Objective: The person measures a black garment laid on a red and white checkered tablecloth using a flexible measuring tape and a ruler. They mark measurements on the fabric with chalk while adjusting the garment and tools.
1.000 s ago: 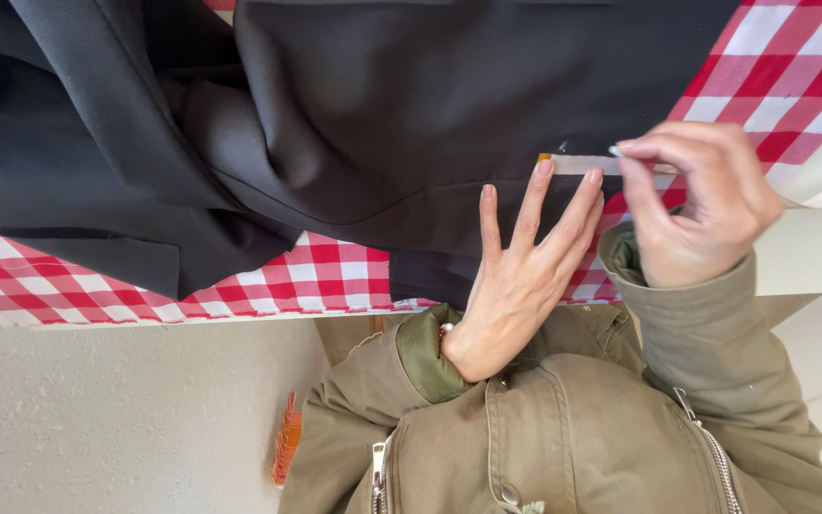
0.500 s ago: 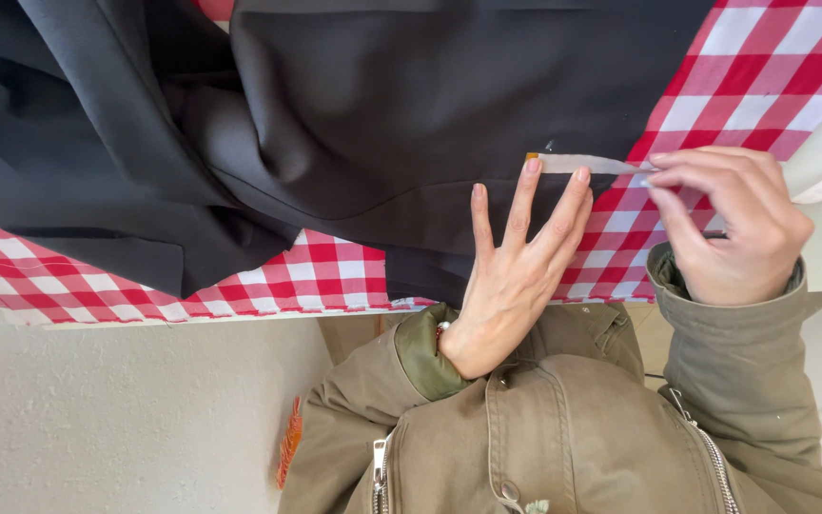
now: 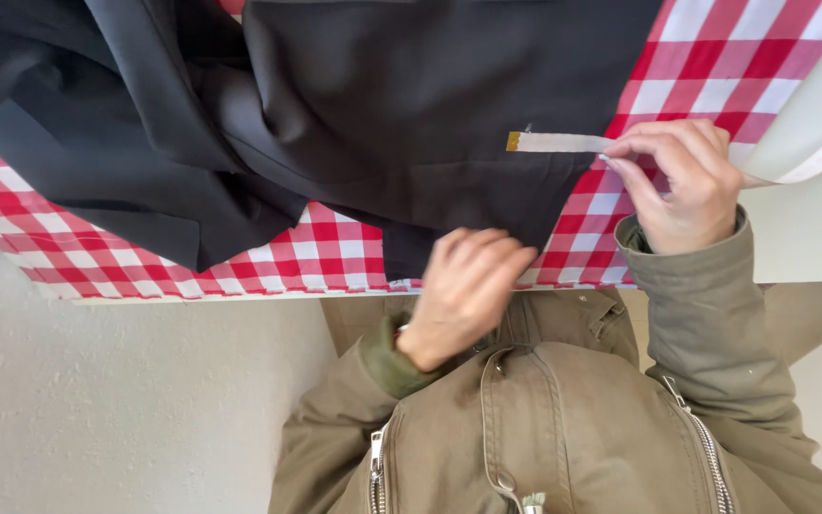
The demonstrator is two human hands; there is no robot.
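Observation:
A dark grey garment [image 3: 354,124] lies spread over a red-and-white checked tablecloth [image 3: 335,252]. My right hand [image 3: 677,181] pinches one end of a white measuring tape [image 3: 554,143] that lies flat on the garment, its small brass tip pointing left. My left hand [image 3: 463,286] is at the table's near edge, just off the garment's lower hem. Its fingers are curled in, it holds nothing, and it looks blurred. Both arms wear olive jacket sleeves.
My olive zipped jacket [image 3: 563,428] fills the bottom of the view. A white table edge [image 3: 811,124] shows at the right, past the cloth. Pale speckled floor [image 3: 126,409] lies below the table at the left.
My left hand has lifted off the garment, curled its spread fingers and drawn back to the table edge. My right hand and the tape have stayed almost in place.

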